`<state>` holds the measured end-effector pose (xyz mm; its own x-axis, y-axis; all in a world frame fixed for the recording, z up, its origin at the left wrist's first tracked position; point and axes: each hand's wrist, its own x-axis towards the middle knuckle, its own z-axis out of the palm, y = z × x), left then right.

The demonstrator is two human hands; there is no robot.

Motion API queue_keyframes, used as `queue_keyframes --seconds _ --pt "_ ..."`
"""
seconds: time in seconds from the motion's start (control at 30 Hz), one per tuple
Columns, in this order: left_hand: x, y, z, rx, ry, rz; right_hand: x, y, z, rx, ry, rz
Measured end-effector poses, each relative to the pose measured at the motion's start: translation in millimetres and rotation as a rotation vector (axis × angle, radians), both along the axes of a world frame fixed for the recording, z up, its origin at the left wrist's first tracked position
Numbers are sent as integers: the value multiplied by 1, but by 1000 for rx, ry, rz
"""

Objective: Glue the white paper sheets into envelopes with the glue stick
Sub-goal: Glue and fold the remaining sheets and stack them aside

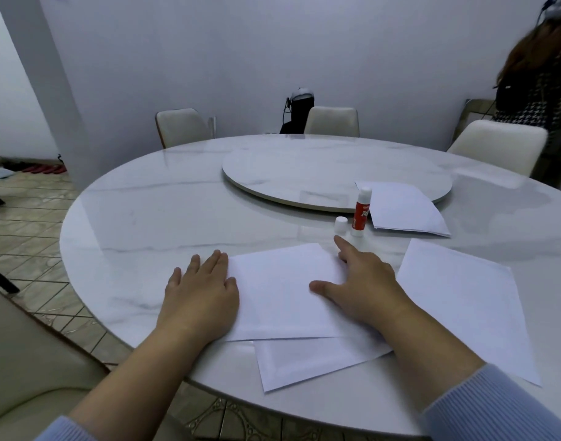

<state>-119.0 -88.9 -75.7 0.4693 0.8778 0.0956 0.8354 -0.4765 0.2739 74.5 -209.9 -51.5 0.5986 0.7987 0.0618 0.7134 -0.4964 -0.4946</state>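
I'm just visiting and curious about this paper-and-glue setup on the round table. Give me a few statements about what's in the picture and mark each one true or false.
1. The glue stick stands upright with its cap off. True; the white cap sits beside it on the table.
2. The right hand is holding the glue stick. False; it lies open on the folded paper, apart from the glue stick.
3. The left hand rests flat at the folded paper's left edge. True.
4. The stack of paper near the turntable is red. False; it is white.
5. Another white sheet lies right of the right hand. True.
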Motion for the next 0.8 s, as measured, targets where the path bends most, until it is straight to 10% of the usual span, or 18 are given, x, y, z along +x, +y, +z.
queue_keyframes --seconds 0.47,0.6,0.8 --pt "-1 1 6 -86 -218 38 -1 -24 13 478 382 154" --pt "-11 3 11 -163 -525 48 9 -42 41 814 516 111" --pt "-6 -6 12 -122 -407 -203 59 -75 101 1252 621 -100"
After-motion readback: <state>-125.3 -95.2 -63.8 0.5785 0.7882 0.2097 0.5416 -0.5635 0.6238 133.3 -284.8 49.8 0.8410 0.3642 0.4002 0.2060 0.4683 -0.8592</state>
